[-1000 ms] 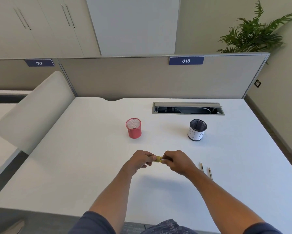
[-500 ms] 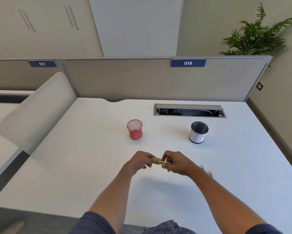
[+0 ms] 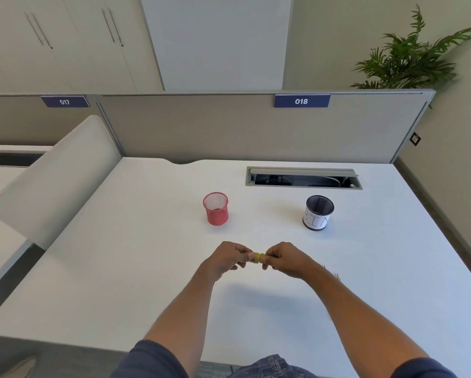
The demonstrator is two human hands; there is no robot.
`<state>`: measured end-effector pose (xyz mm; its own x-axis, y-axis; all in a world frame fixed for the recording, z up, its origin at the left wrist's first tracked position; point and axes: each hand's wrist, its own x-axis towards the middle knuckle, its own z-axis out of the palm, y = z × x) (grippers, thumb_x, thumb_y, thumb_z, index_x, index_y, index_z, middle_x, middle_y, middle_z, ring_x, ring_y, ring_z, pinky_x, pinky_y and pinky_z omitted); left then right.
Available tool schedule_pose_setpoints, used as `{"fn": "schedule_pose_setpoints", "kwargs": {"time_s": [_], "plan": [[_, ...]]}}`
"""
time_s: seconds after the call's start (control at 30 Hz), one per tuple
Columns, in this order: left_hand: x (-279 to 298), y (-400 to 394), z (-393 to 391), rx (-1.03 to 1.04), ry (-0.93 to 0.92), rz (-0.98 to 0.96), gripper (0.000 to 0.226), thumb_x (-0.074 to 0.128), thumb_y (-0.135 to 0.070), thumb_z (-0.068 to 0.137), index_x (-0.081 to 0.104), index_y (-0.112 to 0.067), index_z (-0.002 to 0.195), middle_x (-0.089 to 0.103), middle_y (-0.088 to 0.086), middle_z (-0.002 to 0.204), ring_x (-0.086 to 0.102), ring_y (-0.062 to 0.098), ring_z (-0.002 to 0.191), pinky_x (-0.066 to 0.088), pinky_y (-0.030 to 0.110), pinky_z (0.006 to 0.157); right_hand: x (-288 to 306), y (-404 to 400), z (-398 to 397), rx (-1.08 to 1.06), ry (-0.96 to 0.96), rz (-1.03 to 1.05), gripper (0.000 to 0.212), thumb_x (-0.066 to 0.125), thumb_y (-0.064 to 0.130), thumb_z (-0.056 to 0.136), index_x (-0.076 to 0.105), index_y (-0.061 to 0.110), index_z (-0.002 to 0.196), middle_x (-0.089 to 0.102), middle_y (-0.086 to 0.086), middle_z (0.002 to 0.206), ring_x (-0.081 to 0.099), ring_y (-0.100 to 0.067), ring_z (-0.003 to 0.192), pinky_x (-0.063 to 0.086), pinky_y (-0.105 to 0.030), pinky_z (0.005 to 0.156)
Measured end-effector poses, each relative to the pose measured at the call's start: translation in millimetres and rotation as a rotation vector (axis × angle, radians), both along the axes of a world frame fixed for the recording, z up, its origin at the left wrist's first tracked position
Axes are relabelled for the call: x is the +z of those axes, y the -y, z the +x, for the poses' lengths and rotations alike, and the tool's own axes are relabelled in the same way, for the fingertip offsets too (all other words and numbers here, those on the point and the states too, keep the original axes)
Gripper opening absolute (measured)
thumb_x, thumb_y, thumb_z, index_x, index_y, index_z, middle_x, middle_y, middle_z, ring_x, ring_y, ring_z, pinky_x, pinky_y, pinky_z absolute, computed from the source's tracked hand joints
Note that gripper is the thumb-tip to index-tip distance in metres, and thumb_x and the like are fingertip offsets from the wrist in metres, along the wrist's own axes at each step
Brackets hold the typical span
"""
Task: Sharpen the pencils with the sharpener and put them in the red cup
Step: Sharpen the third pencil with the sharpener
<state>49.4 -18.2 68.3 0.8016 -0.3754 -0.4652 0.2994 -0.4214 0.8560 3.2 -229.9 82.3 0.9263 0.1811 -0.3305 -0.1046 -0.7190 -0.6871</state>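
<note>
Fingers of left hand (image 3: 223, 259) and right hand (image 3: 286, 259) pinched shut on yellow sharpener (image 3: 257, 258) between them; pencil hidden.

I see a white tabletop (image 3: 147, 268) carrying a red cup (image 3: 215, 208) left of centre and a black cup (image 3: 318, 212) with a white label to its right, well apart. Two pencil tips (image 3: 335, 274) lie nearer me, right.
</note>
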Motion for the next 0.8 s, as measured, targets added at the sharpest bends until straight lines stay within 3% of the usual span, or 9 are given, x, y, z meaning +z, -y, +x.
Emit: {"fn": "schedule_pose_setpoints", "kwargs": {"time_s": [0.13, 0.37, 0.6, 0.7, 0.8], "plan": [[1, 0, -2, 0.016, -0.008, 0.008, 0.010, 0.072, -0.020, 0.089, 0.080, -0.015, 0.093, 0.065, 0.002, 0.071, 0.058, 0.012, 0.071, 0.042, 0.026, 0.069, -6, 3, -5, 0.032, 0.081, 0.019, 0.016, 0.072, 0.035, 0.091, 0.064, 0.024, 0.099, 0.065, 0.010, 0.076, 0.056, -0.005, 0.062, 0.045, -0.024, 0.061], [-3, -1, -4, 0.068, -0.025, -0.034, 0.018, 0.073, -0.026, 0.088, 0.079, -0.012, 0.098, 0.065, 0.004, 0.071, 0.060, 0.014, 0.075, 0.044, 0.029, 0.073, -6, -6, -11, -0.049, 0.320, -0.208, 0.014, 0.067, 0.038, 0.094, 0.067, 0.025, 0.089, 0.061, 0.015, 0.075, 0.052, -0.008, 0.072, 0.038, -0.026, 0.063], [-3, -2, -8, -0.019, -0.008, -0.013, 0.010, 0.074, -0.023, 0.088, 0.081, -0.017, 0.093, 0.067, 0.006, 0.081, 0.059, 0.014, 0.076, 0.043, 0.029, 0.073, -3, -1, -7, -0.051, 0.025, 0.023, 0.031, 0.063, 0.038, 0.098, 0.077, 0.019, 0.077, 0.056, 0.006, 0.055, 0.044, -0.006, 0.049, 0.038, -0.027, 0.056], [-3, -2, -8, -0.012, -0.005, -0.011, 0.011, 0.073, -0.023, 0.088, 0.081, -0.017, 0.093, 0.067, 0.006, 0.079, 0.059, 0.013, 0.075, 0.043, 0.028, 0.072, -3, 0, -9, -0.021, 0.028, 0.036, 0.024, 0.063, 0.036, 0.098, 0.074, 0.019, 0.085, 0.063, 0.003, 0.057, 0.047, -0.003, 0.049, 0.039, -0.026, 0.057], [-2, -1, -7, 0.002, -0.010, -0.003, 0.013, 0.073, -0.022, 0.089, 0.080, -0.014, 0.096, 0.066, 0.003, 0.072, 0.059, 0.012, 0.072, 0.043, 0.027, 0.071, -7, 3, -12, -0.009, 0.066, 0.074, 0.013, 0.075, 0.035, 0.087, 0.066, 0.026, 0.093, 0.070, 0.004, 0.072, 0.056, -0.005, 0.058, 0.047, -0.028, 0.058]]}}
